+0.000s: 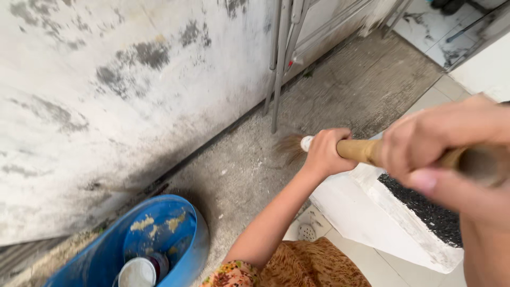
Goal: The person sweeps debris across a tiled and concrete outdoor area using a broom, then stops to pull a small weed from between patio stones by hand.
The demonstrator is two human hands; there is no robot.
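Both hands grip one wooden handle [366, 150] of a brush: the left hand [325, 152] is wrapped tight just behind the bristles [291, 145] to steer them, and the right hand [443, 146] is curled around it further back to steady it. Below the left hand, a blue bucket [183, 255] sits on the concrete floor [340, 90] beside the stained wall [106, 106].

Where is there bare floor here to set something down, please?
The grey concrete strip between the stained wall and white ledge lies bare past the blue bucket. It is crowded by the metal legs, where both hands hold the broom handle.
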